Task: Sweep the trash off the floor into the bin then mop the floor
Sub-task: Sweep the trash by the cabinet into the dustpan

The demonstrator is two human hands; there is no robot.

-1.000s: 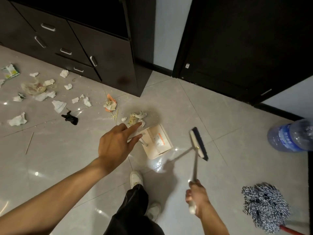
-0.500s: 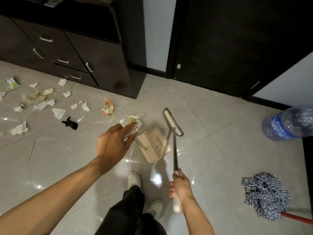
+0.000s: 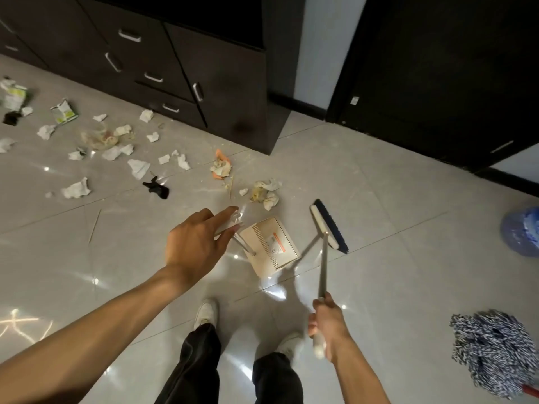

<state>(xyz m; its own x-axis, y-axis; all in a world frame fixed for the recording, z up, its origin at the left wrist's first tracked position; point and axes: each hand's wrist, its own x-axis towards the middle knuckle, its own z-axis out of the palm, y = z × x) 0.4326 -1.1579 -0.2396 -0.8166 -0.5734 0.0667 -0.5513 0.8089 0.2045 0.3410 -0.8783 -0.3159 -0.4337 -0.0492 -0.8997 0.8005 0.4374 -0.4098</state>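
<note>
My left hand (image 3: 198, 243) holds the top of the upright handle of a beige dustpan (image 3: 271, 246), which stands on the tiled floor in front of my feet. My right hand (image 3: 325, 325) grips the broom's metal handle low down. The broom head (image 3: 329, 225), white with blue bristles, hangs just right of the dustpan. A crumpled paper pile (image 3: 265, 193) lies just beyond the pan. Farther back are an orange scrap (image 3: 221, 167), a black scrap (image 3: 156, 188) and several torn tissues (image 3: 116, 141) spread to the left.
A dark drawer cabinet (image 3: 204, 68) borders the trash at the back, with a black door (image 3: 437, 68) to its right. A mop head (image 3: 493, 348) lies at the lower right. A blue water bottle (image 3: 522, 231) stands at the right edge. A thin stick (image 3: 94, 225) lies on the left.
The broom head swung left over the dustpan, then back to its right side. My left hand stayed on the dustpan handle. The view shifted, showing more trash on the left.
</note>
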